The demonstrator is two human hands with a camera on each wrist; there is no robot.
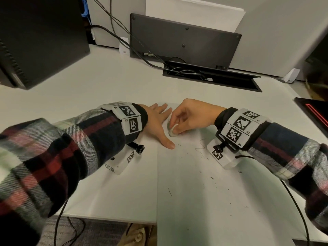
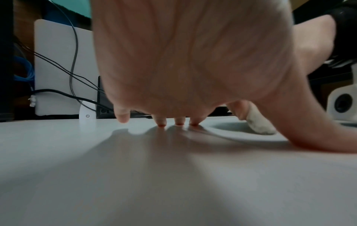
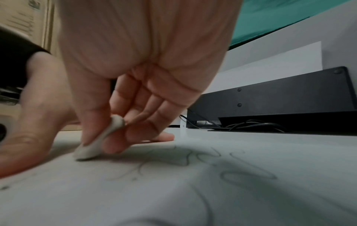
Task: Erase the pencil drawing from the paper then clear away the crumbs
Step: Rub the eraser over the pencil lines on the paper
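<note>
A white sheet of paper [image 1: 195,192] lies on the desk, running to its near edge. Faint pencil lines [image 3: 228,168] and dark eraser crumbs [image 1: 213,178] mark it. My right hand [image 1: 188,118] pinches a worn white eraser [image 1: 173,131] between thumb and fingers, its lower end on the paper [image 3: 193,191]. The right wrist view shows the eraser [image 3: 92,148] tilted against the sheet. My left hand [image 1: 159,121] lies flat with fingers spread, pressing down the paper's top left corner, thumb beside the eraser. The left wrist view shows the left hand's fingertips [image 2: 161,123] on the surface and the eraser [image 2: 258,123] to the right.
A black panel [image 1: 182,38] and an open cable tray [image 1: 209,75] with cords sit at the back of the white desk [image 1: 88,89]. A dark computer tower [image 1: 35,38] stands at back left. A black device with red trim [image 1: 314,112] lies at the right edge.
</note>
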